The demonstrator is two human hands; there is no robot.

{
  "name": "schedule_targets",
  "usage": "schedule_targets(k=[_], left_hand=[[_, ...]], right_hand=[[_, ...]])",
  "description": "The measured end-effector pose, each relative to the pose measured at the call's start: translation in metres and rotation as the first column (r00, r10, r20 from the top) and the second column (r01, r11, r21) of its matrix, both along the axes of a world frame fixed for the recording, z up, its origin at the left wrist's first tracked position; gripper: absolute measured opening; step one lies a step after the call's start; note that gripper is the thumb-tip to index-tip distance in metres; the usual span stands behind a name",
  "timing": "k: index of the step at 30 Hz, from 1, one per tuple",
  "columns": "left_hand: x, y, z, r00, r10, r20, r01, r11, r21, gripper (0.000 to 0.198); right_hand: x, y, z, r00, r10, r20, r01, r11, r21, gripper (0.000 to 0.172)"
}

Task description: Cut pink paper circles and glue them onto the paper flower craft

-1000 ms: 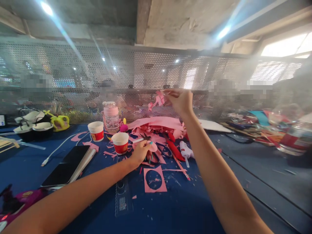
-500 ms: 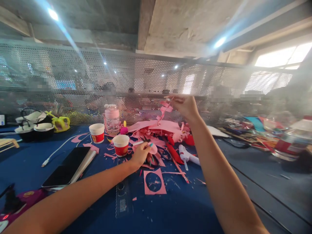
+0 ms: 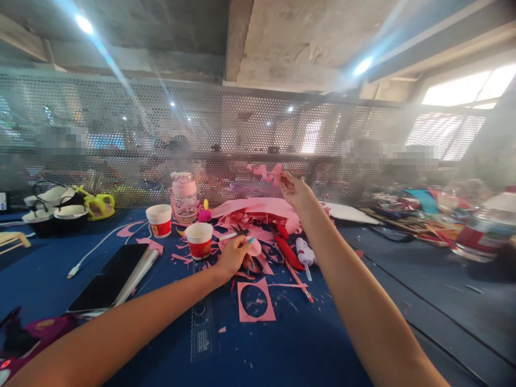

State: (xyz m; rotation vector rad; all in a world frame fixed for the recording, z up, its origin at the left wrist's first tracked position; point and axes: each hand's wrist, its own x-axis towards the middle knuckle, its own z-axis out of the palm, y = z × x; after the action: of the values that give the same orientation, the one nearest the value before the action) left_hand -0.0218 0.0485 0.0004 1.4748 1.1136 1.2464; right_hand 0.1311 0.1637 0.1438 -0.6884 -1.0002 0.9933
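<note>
My right hand is raised above the table and pinches a small pink paper cutout that hangs to its left. My left hand rests on the blue table, its fingers closed on a round pink paper piece beside a thin white stick. Between the hands lies a heap of pink paper scraps. A pink square with a round hole cut out lies just in front of my left hand.
Two red-and-white paper cups, a pink jar, a glue gun, red scissors, a dark phone with a white cable, a ruler, black bowls. A perforated metal screen backs the table; clutter at right.
My right hand has come down and forward with the pink cutout, which now sticks out to the left. My left hand stays on the pink piece.
</note>
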Motion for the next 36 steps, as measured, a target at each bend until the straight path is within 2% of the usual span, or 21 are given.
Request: schedule_targets(k=[4, 6, 11, 14, 24, 28, 31, 33, 36], left_hand=[[0.001, 0.000, -0.001, 1.000, -0.005, -0.003, 0.005, 1.000, 0.003, 0.019], [0.001, -0.001, -0.001, 1.000, -0.006, -0.005, 0.006, 1.000, 0.004, 0.019], [0.000, -0.001, 0.001, 1.000, 0.004, -0.007, -0.004, 1.000, 0.001, 0.016], [0.000, 0.001, 0.000, 1.000, 0.011, -0.009, -0.011, 1.000, 0.000, 0.016], [-0.001, 0.002, -0.003, 1.000, 0.014, -0.001, -0.014, 1.000, 0.020, 0.015], [-0.001, 0.003, -0.004, 1.000, 0.002, 0.004, -0.002, 1.000, 0.031, 0.019], [-0.002, 0.003, -0.004, 1.000, 0.003, 0.012, -0.003, 0.999, 0.039, 0.025], [-0.002, 0.004, -0.004, 1.000, -0.003, 0.017, 0.002, 0.999, 0.044, 0.029], [-0.001, 0.004, -0.005, 1.000, -0.013, 0.009, 0.013, 0.999, 0.046, 0.031]], right_hand=[[0.003, -0.008, 0.010, 0.996, -0.029, -0.086, 0.042, 0.987, 0.152, 0.016], [0.003, -0.011, 0.011, 0.997, -0.024, -0.077, 0.040, 0.978, 0.205, 0.013], [0.002, -0.012, 0.005, 0.999, 0.037, -0.029, -0.035, 0.998, 0.059, 0.020], [0.001, -0.010, 0.003, 0.999, 0.024, -0.048, -0.021, 0.998, 0.064, 0.026], [-0.001, -0.012, 0.001, 0.999, 0.042, -0.008, -0.042, 0.998, 0.050, 0.030], [-0.008, -0.025, 0.013, 0.996, 0.084, 0.026, -0.086, 0.993, 0.076, 0.026], [-0.015, -0.040, 0.020, 0.989, 0.113, 0.092, -0.126, 0.981, 0.145, 0.023], [-0.018, -0.049, 0.018, 0.982, 0.118, 0.149, -0.143, 0.975, 0.170, 0.019], [-0.017, -0.064, 0.003, 0.973, 0.138, 0.184, -0.157, 0.983, 0.093, 0.015]])
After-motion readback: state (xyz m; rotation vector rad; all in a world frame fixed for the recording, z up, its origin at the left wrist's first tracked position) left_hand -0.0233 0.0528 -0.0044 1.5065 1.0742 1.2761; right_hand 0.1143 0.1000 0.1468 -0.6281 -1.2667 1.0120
